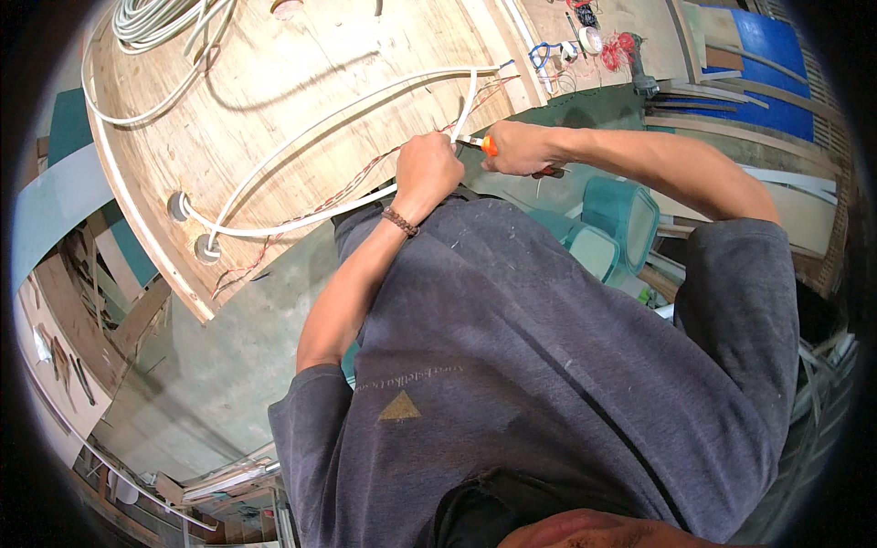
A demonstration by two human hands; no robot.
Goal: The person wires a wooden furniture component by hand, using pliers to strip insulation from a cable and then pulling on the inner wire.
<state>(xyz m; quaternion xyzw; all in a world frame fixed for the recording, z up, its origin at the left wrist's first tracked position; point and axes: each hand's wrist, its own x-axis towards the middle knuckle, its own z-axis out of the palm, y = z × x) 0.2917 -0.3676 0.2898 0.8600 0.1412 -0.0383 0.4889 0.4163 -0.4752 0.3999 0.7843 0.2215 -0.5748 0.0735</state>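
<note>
My left hand [429, 169] is closed around a white cable [466, 105] near the edge of a pale plywood panel [301, 100]. Orange-handled pliers [490, 146] are gripped in my right hand [523, 149]. Their metal jaws are at the cable, just beside my left fingers; whether they bite into it I cannot tell. A second white cable [315, 123] arcs across the panel, with blue at its far end. On the left, white cables come out of two round holes [208, 248] in the panel. A twisted dark-and-red wire [352, 187] runs along the near edge.
Coiled pale cable [169, 23] lies at the top left. To the upper right are a roll of tape [590, 40], red wire [618, 53], blue wire [541, 57] and a power drill [641, 73]. Teal plastic containers [621, 224] stand below my right arm. Wood strips [740, 96] lie at right.
</note>
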